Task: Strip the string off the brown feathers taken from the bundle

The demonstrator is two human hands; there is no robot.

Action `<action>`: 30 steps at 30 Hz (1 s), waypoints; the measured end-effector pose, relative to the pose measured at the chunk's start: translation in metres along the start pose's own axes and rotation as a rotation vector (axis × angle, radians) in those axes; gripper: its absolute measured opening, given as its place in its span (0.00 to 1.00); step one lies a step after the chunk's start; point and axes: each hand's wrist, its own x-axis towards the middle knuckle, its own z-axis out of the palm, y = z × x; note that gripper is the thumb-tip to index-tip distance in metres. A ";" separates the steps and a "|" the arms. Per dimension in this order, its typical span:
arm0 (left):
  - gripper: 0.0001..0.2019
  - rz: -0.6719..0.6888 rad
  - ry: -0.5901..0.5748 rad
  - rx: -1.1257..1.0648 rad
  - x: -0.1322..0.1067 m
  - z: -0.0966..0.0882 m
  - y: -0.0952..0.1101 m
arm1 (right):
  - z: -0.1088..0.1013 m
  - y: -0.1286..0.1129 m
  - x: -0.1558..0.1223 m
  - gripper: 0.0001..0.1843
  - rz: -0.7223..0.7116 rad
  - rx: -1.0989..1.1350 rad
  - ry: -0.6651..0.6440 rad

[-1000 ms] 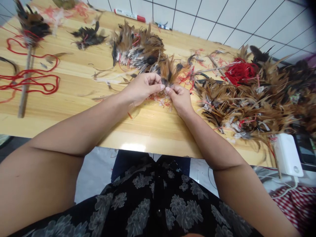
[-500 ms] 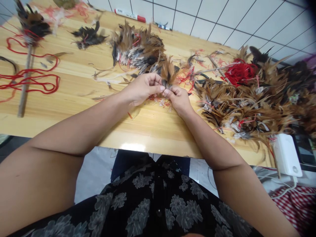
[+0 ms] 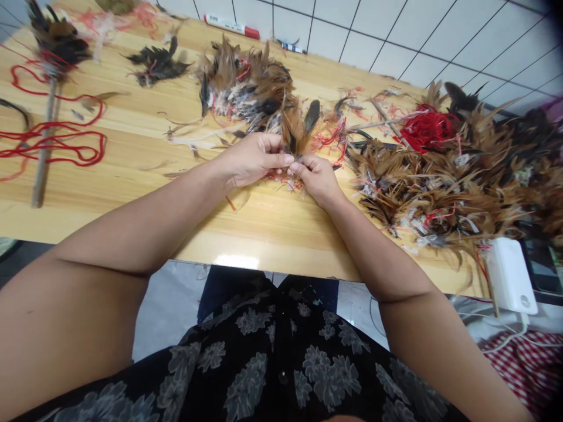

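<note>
Over the middle of the table, my left hand [image 3: 259, 157] and my right hand [image 3: 314, 176] meet, thumbs and fingers pinched close together. Between them stands a small bunch of brown and black feathers [image 3: 295, 126], gripped at its base with the tips pointing away from me. The base itself is mostly hidden by my fingers. Just beyond my left hand lies a pile of brown and grey feather bunches [image 3: 250, 82] with whitish lower ends. Red and pale thread scraps [image 3: 288, 180] lie on the table beneath my hands.
A larger heap of brown feathers [image 3: 440, 181] spreads at right, with a red thread bundle [image 3: 428, 130] on it. At left lies a stick with feathers [image 3: 46, 140] and loose red string [image 3: 83, 155]. A marker [image 3: 231, 26] lies by the tiled wall; a white power bank [image 3: 512, 275] sits front right.
The feather bunch between my fingers has turned and spread, so a dark feather now stands out at its right. Both hands have barely moved and keep their pinch.
</note>
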 end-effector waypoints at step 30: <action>0.19 -0.137 -0.018 -0.279 0.000 -0.001 0.005 | 0.005 -0.007 -0.003 0.34 0.016 0.147 0.036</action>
